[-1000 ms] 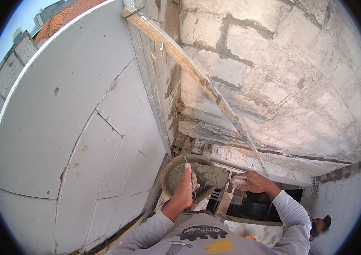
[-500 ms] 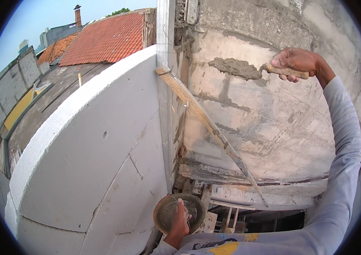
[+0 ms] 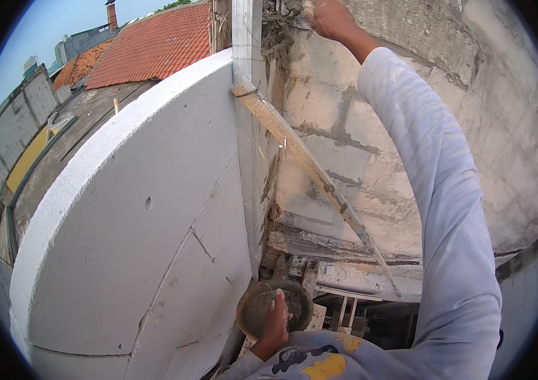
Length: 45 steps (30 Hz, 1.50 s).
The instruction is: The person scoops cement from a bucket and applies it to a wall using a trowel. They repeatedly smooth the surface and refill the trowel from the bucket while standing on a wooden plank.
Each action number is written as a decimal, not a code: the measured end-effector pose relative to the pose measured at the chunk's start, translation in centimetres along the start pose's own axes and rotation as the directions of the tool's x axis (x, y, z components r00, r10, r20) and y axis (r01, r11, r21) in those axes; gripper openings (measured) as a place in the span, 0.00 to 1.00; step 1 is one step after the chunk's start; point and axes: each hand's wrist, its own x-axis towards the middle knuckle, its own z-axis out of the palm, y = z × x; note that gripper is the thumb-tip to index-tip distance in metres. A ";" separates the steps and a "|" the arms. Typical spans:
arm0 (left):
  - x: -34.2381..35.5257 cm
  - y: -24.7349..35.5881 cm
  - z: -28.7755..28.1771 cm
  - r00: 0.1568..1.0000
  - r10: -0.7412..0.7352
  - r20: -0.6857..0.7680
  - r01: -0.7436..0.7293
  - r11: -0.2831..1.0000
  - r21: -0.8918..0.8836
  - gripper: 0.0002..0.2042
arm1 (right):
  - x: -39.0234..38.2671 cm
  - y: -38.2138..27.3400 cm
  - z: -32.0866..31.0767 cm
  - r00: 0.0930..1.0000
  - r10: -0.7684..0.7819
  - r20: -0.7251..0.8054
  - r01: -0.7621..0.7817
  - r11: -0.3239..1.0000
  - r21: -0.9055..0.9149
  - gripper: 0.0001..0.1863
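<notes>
My left hand (image 3: 275,323) grips a round, dark, mortar-smeared bowl (image 3: 250,310) by its thin handle, low beside the light-grey block wall (image 3: 123,253). My right hand (image 3: 327,18) is raised to the top edge of the view, closed on a pale trowel handle, beside the rough top of the mottled wall (image 3: 408,28) and right of the upright post (image 3: 247,38); the blade is hard to make out. A long sloping wooden batten (image 3: 294,152) is tied to the post with wire and crosses in front of the mottled wall.
Below lie boards (image 3: 348,294) over a dark opening (image 3: 392,329). A ledge (image 3: 338,275) runs along the foot of the mottled wall. Beyond the light-grey wall are red tiled roofs (image 3: 145,47), a weathered flat roof (image 3: 92,117) and a chimney (image 3: 112,19).
My right hand has risen from beside the bowl, carrying a mortar-laden trowel up and then leftward to the wall top near the post. My left hand stays low with the bowl.
</notes>
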 end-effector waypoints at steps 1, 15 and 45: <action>0.0 -0.1 0.6 1.000 -0.031 -0.001 0.031 0.999 0.018 0.21 | -1.4 1.5 -1.2 0.998 0.061 0.012 -0.062 0.995 0.073 0.24; -1.6 -1.2 8.7 0.972 -0.123 0.202 0.047 0.938 0.345 0.21 | -57.1 -2.4 -28.3 0.195 0.077 0.978 -0.489 0.872 0.029 0.23; -3.2 -2.1 12.4 0.928 -0.139 0.346 0.094 0.985 0.142 0.29 | -70.0 -2.4 -20.5 0.036 -0.139 0.990 -0.851 0.516 0.103 0.24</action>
